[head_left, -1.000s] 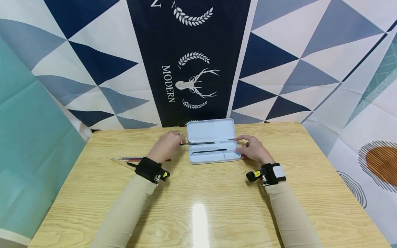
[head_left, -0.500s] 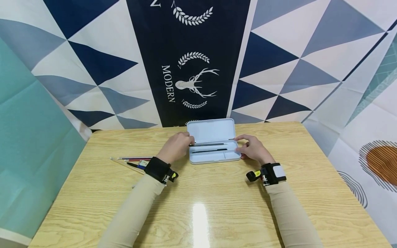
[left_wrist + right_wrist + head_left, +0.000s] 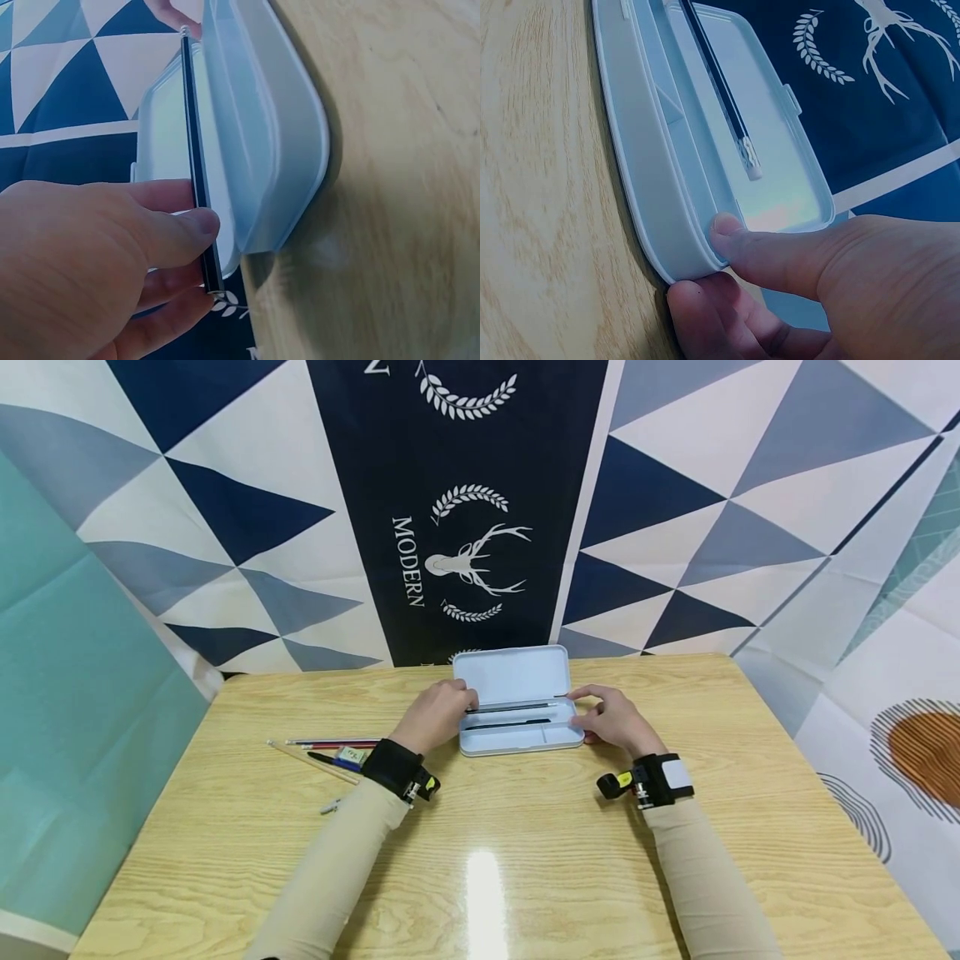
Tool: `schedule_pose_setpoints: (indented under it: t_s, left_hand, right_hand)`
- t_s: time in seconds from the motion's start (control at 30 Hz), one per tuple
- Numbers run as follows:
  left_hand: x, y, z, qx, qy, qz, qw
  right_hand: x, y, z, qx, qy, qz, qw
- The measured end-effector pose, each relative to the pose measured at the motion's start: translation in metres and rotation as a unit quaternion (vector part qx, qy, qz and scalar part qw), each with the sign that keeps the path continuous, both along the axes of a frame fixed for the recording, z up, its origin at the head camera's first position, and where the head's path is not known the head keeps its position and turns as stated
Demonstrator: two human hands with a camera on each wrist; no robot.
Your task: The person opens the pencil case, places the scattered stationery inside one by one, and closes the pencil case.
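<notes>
A light blue pencil case (image 3: pixel 512 677) stands at the table's back edge with its lid raised. My left hand (image 3: pixel 438 714) pinches a black pencil (image 3: pixel 196 142) near one end, over the case's left part. The pencil's white eraser end (image 3: pixel 751 165) points toward the right side, above the case in the right wrist view. A slim black stick, perhaps a pen (image 3: pixel 506 725), lies inside the case. At the right end, my right hand (image 3: pixel 611 720) grips the case wall, thumb (image 3: pixel 731 234) inside the rim and fingers outside.
Left of the case lie red and dark pencils (image 3: pixel 322 745), a bare-wood pencil (image 3: pixel 300 757), a black and blue pen (image 3: pixel 330 760) and a small eraser block (image 3: pixel 351 755). A small grey item (image 3: pixel 330 807) is partly behind the left sleeve. Patterned cloth (image 3: pixel 465 568) hangs behind.
My left hand has moved right with the black pencil, bringing it from the case's left side to over its inside. My right hand keeps its hold on the case.
</notes>
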State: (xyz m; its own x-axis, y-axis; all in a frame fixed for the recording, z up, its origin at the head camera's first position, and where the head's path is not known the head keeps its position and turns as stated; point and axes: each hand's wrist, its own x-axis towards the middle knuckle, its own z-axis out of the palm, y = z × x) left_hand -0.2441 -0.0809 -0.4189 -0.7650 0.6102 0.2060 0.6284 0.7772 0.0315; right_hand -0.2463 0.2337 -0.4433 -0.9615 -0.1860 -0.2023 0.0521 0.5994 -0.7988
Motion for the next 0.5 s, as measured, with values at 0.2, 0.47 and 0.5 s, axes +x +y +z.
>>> schedule_pose_setpoints:
  t_s: [0.2,0.47,0.5]
  left_hand:
    - [-0.002,0.008,-0.004,0.008,0.009,-0.004,0.9999]
    - [-0.003,0.018,-0.011,0.009,0.013,-0.002,0.9999]
    - [-0.003,0.019,-0.012,0.01,0.012,-0.002,0.9999]
  right_hand:
    - [0.0,0.001,0.0,-0.002,-0.002,-0.001,1.0]
    - [0.001,0.0,0.001,-0.006,-0.003,0.001,1.0]
    - [0.001,0.0,0.001,-0.007,-0.004,0.001,1.0]
